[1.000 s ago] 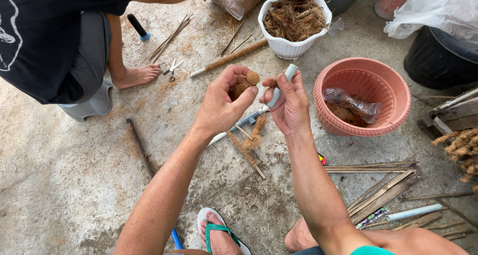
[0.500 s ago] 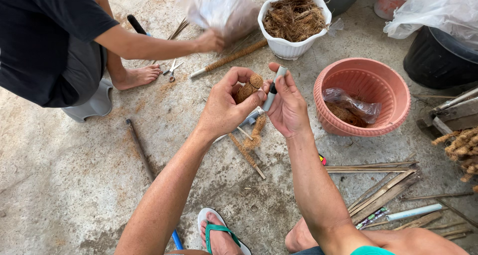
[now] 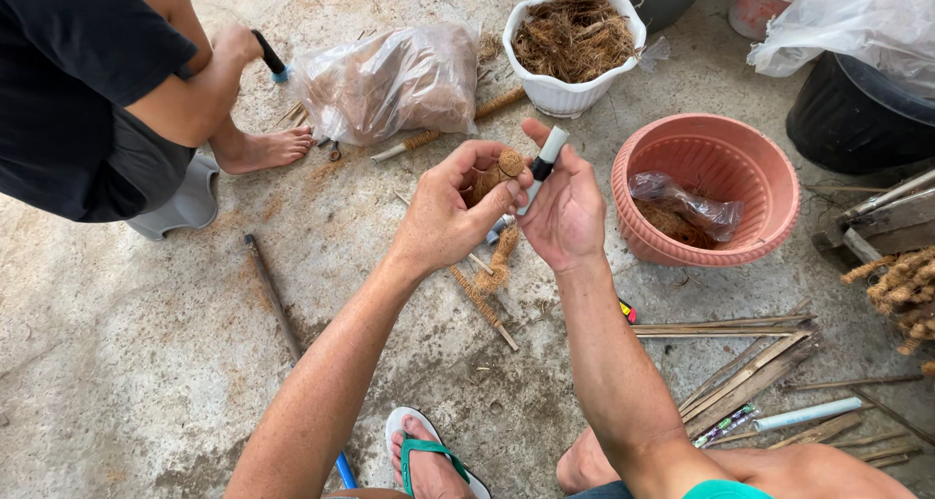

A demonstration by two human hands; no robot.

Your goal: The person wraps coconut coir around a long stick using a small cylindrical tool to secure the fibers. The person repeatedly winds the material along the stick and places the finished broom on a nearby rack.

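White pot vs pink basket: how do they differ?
The white pot is heaped with loose brown fibre; the pink basket holds only a clear bag with a little fibre. The white pot is smaller with a scalloped rim; the pink basket is wider and ribbed. Both stand upright on the concrete floor.

A pink basket [image 3: 769,183] sits beside a white fibre-filled pot [image 3: 565,95].

Left arm: bare, stretched forward from lower left, elbow low.
Left hand [image 3: 443,217]: back up, fingers curled, thumb and fingertips pinched closed.
Right arm: bare, rising from lower right, wrist bent inward.
Right hand [image 3: 565,207]: palm facing left, thumb up, fingers loosely folded, touching the left fingertips.
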